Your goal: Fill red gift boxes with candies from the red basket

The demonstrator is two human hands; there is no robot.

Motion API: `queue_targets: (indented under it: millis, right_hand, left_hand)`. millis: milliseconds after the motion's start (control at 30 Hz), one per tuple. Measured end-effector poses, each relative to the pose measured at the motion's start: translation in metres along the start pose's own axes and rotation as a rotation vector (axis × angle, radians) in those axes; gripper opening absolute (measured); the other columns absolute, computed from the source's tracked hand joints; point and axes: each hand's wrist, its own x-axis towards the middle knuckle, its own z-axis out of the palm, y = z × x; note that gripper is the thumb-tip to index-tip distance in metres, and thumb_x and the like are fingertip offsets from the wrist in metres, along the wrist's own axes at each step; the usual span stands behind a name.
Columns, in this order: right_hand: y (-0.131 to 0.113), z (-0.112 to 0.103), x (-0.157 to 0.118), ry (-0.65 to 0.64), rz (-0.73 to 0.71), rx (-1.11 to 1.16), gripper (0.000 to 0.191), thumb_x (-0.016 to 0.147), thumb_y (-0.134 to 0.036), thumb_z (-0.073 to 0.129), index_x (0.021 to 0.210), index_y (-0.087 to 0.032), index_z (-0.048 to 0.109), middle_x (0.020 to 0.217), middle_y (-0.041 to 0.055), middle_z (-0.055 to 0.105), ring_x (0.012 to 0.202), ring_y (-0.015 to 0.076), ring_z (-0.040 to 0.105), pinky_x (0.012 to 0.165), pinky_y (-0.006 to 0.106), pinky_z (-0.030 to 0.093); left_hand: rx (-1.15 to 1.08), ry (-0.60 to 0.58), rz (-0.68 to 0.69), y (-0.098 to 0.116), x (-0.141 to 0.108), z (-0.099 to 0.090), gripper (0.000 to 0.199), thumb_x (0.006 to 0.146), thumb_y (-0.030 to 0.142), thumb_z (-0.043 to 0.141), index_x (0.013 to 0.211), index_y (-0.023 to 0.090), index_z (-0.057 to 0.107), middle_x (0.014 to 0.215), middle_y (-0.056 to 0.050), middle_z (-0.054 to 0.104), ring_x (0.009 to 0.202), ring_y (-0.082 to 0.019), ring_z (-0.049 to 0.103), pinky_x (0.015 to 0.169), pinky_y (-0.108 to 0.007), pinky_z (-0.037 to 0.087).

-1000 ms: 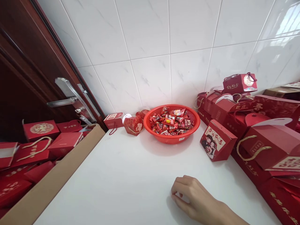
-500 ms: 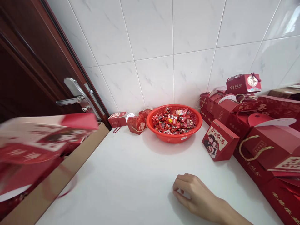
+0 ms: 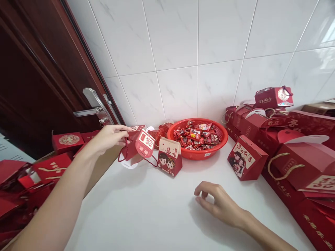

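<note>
My left hand [image 3: 113, 136] reaches over the table's left side, its fingers closed on a small red candy box [image 3: 138, 146] with dark red cords. That box is tilted, its lower flaps loose near the white tabletop [image 3: 146, 209]. Just right of it stands a red box with a cartoon couple [image 3: 169, 158], in front of the red plastic basket [image 3: 196, 153] of wrapped candies [image 3: 196, 134]. Low on the right, my right hand [image 3: 220, 202] holds nothing, its fingers bent with thumb and forefinger apart. Nearest it is another couple-printed box [image 3: 247, 158].
Stacked red gift boxes [image 3: 300, 160] line the table's right side. More red boxes [image 3: 52, 167] fill a cardboard carton at the left, beside a dark wooden door [image 3: 39, 69]. A heart-patterned box [image 3: 163, 130] sits behind, near the tiled wall [image 3: 178, 87].
A blurred, couple-printed box was over the left carton. Now such a box stands before the basket, and my left hand is in view holding another box. My right hand's fingers have spread slightly.
</note>
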Motion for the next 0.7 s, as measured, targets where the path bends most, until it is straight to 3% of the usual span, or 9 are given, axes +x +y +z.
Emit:
queue_targets:
  millis: [133,267,367,433,533,700]
  right_hand:
    - [-0.024,-0.015,0.021,0.138,-0.094,0.025,0.015,0.093,-0.030,0.053,0.104,-0.021,0.058,0.100,0.0039,0.067,0.077,0.0145,0.062,0.074,0.029,0.049]
    - [-0.058,-0.023,0.045,0.268,-0.204,-0.011,0.028,0.092,-0.040,0.058,0.111,-0.021,0.053,0.104,0.0059,0.065,0.080,0.0159,0.060,0.073,0.030,0.049]
    - [-0.083,-0.022,0.053,0.337,-0.212,-0.025,0.042,0.084,-0.054,0.067,0.104,-0.021,0.050,0.100,0.0050,0.064,0.079,0.0167,0.058,0.067,0.028,0.047]
    - [-0.093,-0.023,0.051,0.371,-0.216,-0.016,0.040,0.082,-0.055,0.068,0.094,-0.021,0.049,0.092,0.0030,0.063,0.074,0.0154,0.056,0.065,0.027,0.046]
    - [-0.098,-0.033,0.042,0.364,-0.209,-0.037,0.025,0.091,-0.041,0.057,0.079,-0.021,0.049,0.075,0.0002,0.060,0.065,0.0129,0.053,0.061,0.025,0.042]
    - [-0.080,-0.059,0.030,0.409,-0.029,-0.167,0.035,0.094,-0.037,0.048,0.065,-0.022,0.036,0.057,-0.0036,0.044,0.052,0.0107,0.039,0.050,0.025,0.028]
  left_hand:
    - [-0.077,-0.107,0.023,0.014,-0.015,0.009,0.031,0.060,0.024,0.065,0.089,0.016,0.072,0.068,-0.002,0.069,0.065,-0.017,0.065,0.062,-0.024,0.057]
    - [-0.111,-0.217,0.131,0.028,-0.039,0.019,0.039,0.062,0.032,0.071,0.097,0.016,0.073,0.072,-0.003,0.069,0.066,-0.019,0.068,0.062,-0.028,0.058]
    - [-0.154,-0.317,0.239,0.037,-0.059,0.029,0.039,0.066,0.034,0.071,0.101,0.016,0.072,0.070,-0.002,0.068,0.069,-0.021,0.070,0.065,-0.032,0.059]
    - [-0.208,-0.395,0.287,0.039,-0.070,0.038,0.037,0.068,0.034,0.071,0.100,0.016,0.072,0.069,-0.002,0.067,0.067,-0.021,0.070,0.065,-0.032,0.059]
    - [-0.287,-0.546,0.291,0.036,-0.075,0.054,0.036,0.071,0.034,0.071,0.102,0.016,0.070,0.067,-0.001,0.065,0.060,-0.018,0.067,0.060,-0.029,0.056]
    - [-0.364,-0.691,0.295,0.017,-0.057,0.081,0.039,0.073,0.033,0.073,0.107,0.016,0.067,0.070,0.001,0.061,0.049,-0.008,0.051,0.047,-0.021,0.040]
